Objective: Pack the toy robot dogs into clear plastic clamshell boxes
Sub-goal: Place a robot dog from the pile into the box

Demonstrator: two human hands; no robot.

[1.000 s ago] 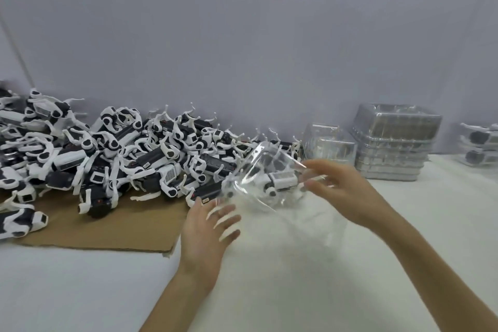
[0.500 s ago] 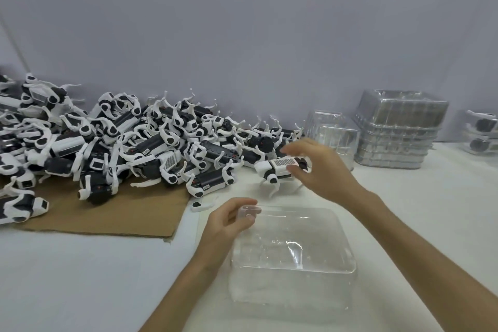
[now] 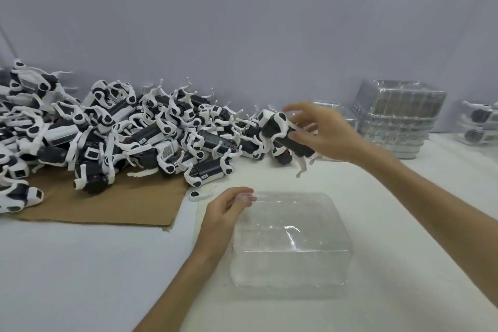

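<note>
A dog [image 3: 283, 131] is gripped by the curled fingers of the right hand [image 3: 332, 135], held above the table [image 3: 80, 277], just past the box [image 3: 292, 245] and beside the pile [image 3: 121, 137]. The box's far left corner is pinched by the left hand [image 3: 222, 214], and the box is seen lying flat.

Brown cardboard [image 3: 107, 205] lies flat on the white table [image 3: 67, 277], left side; grey wall [image 3: 242, 21] behind far edge.
</note>
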